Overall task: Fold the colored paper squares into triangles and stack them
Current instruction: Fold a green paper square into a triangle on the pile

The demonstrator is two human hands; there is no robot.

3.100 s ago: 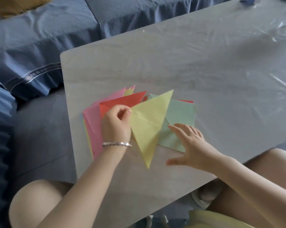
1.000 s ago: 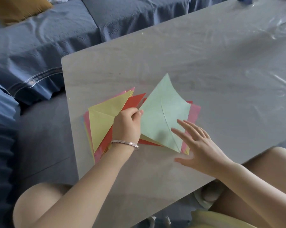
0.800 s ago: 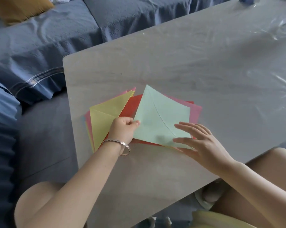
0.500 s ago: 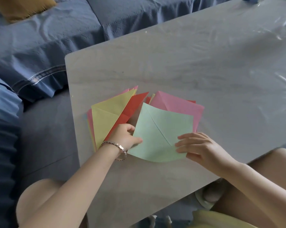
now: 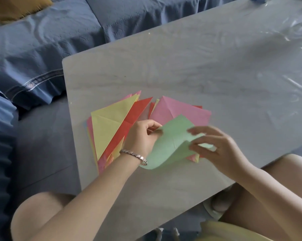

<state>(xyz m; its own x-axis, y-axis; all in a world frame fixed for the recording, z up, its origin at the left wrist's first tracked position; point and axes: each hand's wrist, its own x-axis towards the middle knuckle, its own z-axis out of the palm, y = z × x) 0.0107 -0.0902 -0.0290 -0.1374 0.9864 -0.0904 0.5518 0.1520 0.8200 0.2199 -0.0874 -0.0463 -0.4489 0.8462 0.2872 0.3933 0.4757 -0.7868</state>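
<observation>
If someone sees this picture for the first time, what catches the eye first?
The curling green sheet, lifted over the table by both hands: the left hand pinches its left edge, the right hand its right corner. To its left lies a folded yellow triangle; behind it, a pink square.

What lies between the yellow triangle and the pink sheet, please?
The red triangle, seen in the head view, lies between the yellow triangle and the pink sheet.

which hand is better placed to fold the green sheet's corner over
Right, likely: the right hand holds the lifted corner of the green sheet, while the left hand pinches its opposite edge as an anchor.
</observation>
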